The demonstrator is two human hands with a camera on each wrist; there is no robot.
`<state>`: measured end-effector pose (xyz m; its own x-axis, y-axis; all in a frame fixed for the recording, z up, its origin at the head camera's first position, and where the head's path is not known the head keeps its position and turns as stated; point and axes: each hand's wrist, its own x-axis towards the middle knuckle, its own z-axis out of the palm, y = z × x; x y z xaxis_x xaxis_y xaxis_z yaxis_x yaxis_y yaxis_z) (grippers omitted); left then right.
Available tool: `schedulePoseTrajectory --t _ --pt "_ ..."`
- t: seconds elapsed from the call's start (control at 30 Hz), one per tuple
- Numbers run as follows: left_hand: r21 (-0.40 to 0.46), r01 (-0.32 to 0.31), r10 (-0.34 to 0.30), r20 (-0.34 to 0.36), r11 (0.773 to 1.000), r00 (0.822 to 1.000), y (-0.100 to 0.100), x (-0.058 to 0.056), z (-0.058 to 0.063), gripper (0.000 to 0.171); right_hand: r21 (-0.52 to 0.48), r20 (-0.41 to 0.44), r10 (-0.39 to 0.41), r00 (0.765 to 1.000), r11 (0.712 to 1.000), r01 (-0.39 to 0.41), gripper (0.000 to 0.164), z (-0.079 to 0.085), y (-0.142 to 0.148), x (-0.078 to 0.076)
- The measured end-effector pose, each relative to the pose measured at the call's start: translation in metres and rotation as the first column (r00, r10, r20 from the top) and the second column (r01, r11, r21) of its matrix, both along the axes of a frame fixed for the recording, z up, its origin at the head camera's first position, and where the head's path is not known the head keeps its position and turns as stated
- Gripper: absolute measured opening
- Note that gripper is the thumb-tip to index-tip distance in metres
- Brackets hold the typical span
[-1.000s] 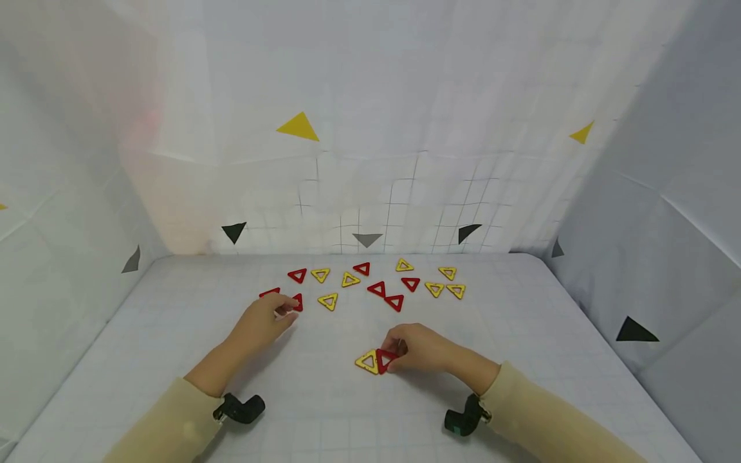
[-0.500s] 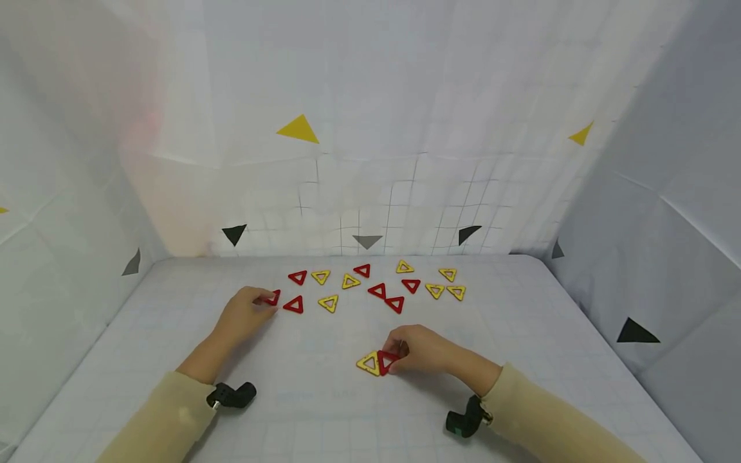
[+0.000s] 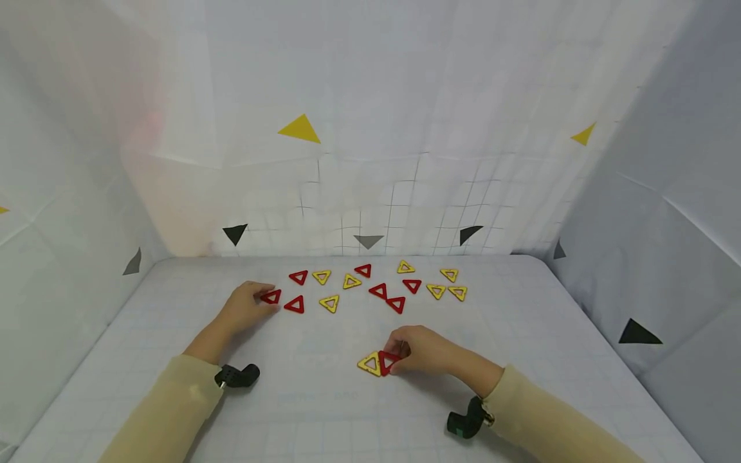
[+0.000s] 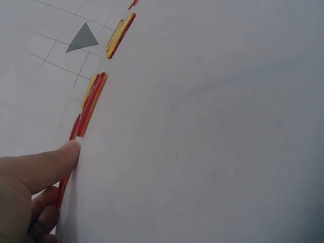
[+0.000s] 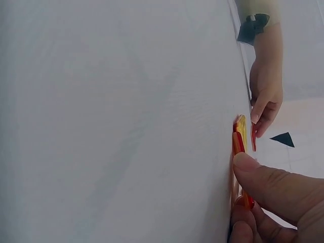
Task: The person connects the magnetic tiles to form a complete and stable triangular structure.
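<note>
In the head view my left hand [image 3: 243, 310] is at the leftmost red triangle tile [image 3: 278, 297], thumb at its near side and fingers at the far side. The left wrist view shows this tile edge-on between thumb [image 4: 66, 154] and curled fingers. Just right of it lies another red triangle tile [image 3: 302, 305], apart from the hand. Nearer the front, my right hand [image 3: 425, 350] pinches a red triangle tile [image 3: 381, 364], whose right part the fingers hide. Its left edge meets a yellow triangle tile [image 3: 363, 364], both low at the table surface.
Several loose red and yellow triangle tiles lie across the back of the white table [image 3: 324, 411], among them a yellow tile [image 3: 336, 303] and a red tile [image 3: 402, 305]. White sheets with printed triangles enclose the back and sides.
My left hand has shifted left, from beside the second red tile to the leftmost one, and its fingers now surround it. The right hand and its two tiles stay in place.
</note>
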<state>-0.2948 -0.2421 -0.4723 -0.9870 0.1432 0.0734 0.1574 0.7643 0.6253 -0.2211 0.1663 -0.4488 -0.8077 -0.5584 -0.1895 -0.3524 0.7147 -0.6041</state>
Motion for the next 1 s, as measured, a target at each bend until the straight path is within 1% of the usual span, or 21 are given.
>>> schedulePoseTrajectory --t 0.17,0.33,0.57,0.77,1.0 --pt "-0.033 0.031 -0.031 -0.001 0.999 1.000 0.001 -0.002 0.002 0.051 -0.001 -0.005 -0.003 1.000 1.000 0.003 0.024 0.000 0.001 0.001" --pt "-0.056 0.043 -0.042 0.017 0.998 0.999 0.003 -0.001 0.006 0.049 0.003 -0.006 -0.011 1.000 1.000 0.011 0.024 0.001 0.001 0.002" --pt "-0.059 0.051 -0.047 0.063 0.997 0.997 0.003 0.005 0.009 0.049 -0.002 0.007 -0.009 1.000 1.000 0.009 0.024 0.002 0.000 0.002" --pt "-0.047 0.053 -0.049 0.080 0.997 0.996 0.002 0.012 0.011 0.051 -0.002 -0.001 -0.001 1.000 1.000 0.001 0.024 0.002 0.000 0.002" --pt "-0.045 0.025 -0.019 0.120 0.999 0.993 0.003 0.022 0.014 0.051 -0.002 -0.012 0.008 1.000 1.000 -0.008 0.024 0.003 0.000 0.002"
